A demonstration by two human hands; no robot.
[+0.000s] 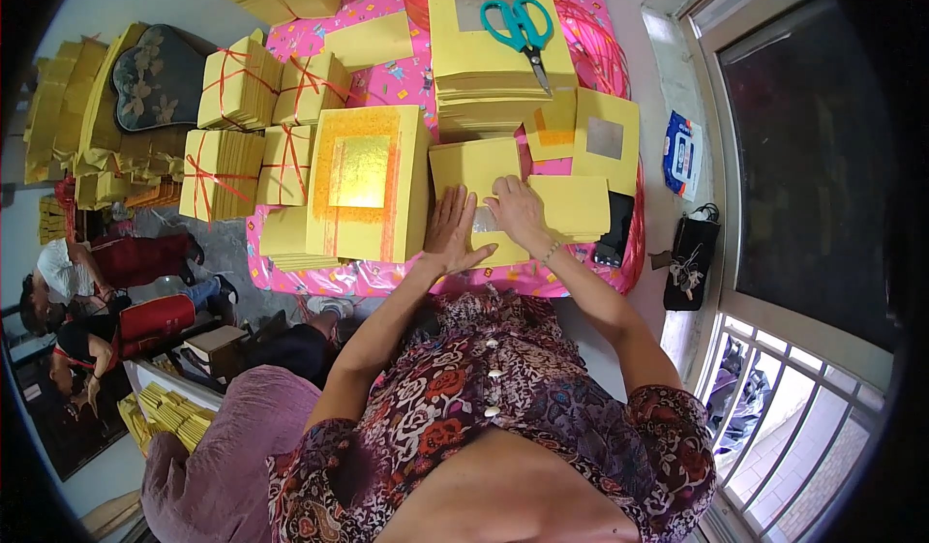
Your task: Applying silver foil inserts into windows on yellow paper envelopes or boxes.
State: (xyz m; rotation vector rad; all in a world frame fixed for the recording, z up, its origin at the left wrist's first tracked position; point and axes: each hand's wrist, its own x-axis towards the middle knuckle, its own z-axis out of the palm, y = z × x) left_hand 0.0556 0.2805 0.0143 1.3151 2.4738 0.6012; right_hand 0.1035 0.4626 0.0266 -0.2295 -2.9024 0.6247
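My left hand (451,229) lies flat on yellow paper (474,163), fingers stretched forward and thumb out to the side. Beside it, my right hand (520,214) rests on the same paper with bent fingers, thumb apart from them; it grips nothing that I can see. Between the hands shows part of a silver square (484,220). A stack of folded yellow paper (578,204) sits right of my right hand. Left of my left hand stands a tall stack of yellow paper (411,170), its top sheet bearing a gold square (360,171) with an orange border.
Teal-handled scissors (523,32) lie on a high yellow stack ahead. Bundles tied with red string (221,173) stand at left on the pink tablecloth (373,277). A black object (614,231) lies at the right edge. Other people (87,340) sit at lower left.
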